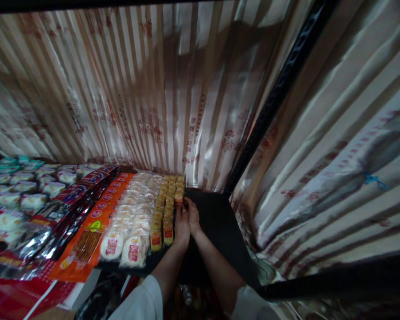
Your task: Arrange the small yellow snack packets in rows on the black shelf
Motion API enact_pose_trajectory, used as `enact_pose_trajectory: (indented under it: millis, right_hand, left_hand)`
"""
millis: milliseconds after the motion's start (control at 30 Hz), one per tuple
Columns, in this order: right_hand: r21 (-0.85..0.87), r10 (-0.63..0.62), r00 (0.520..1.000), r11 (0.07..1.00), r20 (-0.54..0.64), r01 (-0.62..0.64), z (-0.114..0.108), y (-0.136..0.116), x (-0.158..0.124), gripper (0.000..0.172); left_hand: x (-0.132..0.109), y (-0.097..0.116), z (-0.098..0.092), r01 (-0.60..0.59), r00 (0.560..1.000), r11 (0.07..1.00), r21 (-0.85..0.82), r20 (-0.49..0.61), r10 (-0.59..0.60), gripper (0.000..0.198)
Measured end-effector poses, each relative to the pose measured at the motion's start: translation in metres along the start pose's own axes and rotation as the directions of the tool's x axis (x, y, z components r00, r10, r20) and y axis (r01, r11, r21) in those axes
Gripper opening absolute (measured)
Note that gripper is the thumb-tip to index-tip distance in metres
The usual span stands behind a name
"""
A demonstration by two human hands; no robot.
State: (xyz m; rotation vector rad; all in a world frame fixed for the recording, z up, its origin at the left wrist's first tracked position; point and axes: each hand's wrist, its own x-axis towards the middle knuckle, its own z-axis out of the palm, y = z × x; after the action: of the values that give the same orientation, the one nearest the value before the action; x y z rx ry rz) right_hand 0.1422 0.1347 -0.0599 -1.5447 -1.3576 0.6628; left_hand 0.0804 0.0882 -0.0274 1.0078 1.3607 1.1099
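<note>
My left hand [182, 226] and my right hand [192, 216] are close together on the dark shelf, at the near end of a short row of small yellow-wrapped snacks. Their fingers bend in around the front yellow-wrapped snack [179, 198], which is partly hidden by the fingertips. Left of my hands stand two longer rows of the same yellow packets [156, 233], with red labels facing me. Beside those are two rows of round white snacks [133, 249] in clear wrap, also with red labels.
Further left lie an orange snack bag [86, 240], dark shiny packs [62, 213] and many white-and-green wrapped packets [33, 202]. The black shelf [216, 222] extends right of my hands. A black metal post [270, 115] rises at the back corner, with patterned striped curtains [136, 89] behind.
</note>
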Motion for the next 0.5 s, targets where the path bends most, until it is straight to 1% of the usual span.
enact_pose_trajectory:
  millis: [100, 200, 300, 433, 500]
  right_hand:
    - [0.016, -0.022, 1.0, 1.0, 0.003, 0.022, 0.001, 0.002, 0.0, 0.04]
    - [0.014, -0.028, 1.0, 1.0, 0.012, 0.028, 0.003, 0.005, 0.0, 0.042]
    - [0.035, -0.019, 1.0, 0.999, 0.021, 0.019, 0.005, 0.008, 0.0, 0.045]
    - [0.091, 0.022, 1.0, 0.996, -0.02, -0.02, 0.004, 0.009, -0.001, 0.046]
    - [0.082, 0.025, 0.998, 0.996, -0.052, -0.021, 0.001, 0.008, -0.005, 0.045]
  left_hand:
    - [0.0, 0.004, 0.001, 0.009, 0.999, 1.0, 0.017, -0.046, -0.008, 0.051]
    - [0.001, 0.009, 0.003, 0.031, 0.998, 0.999, 0.014, -0.049, -0.031, 0.051]
    - [0.004, 0.007, 0.005, 0.024, 0.998, 1.0, -0.008, -0.062, -0.024, 0.051]
    - [0.0, 0.004, 0.008, 0.035, 0.994, 0.999, -0.021, -0.104, -0.037, 0.048]
    - [-0.008, 0.011, 0.009, 0.029, 0.992, 1.0, 0.011, -0.122, -0.027, 0.046]
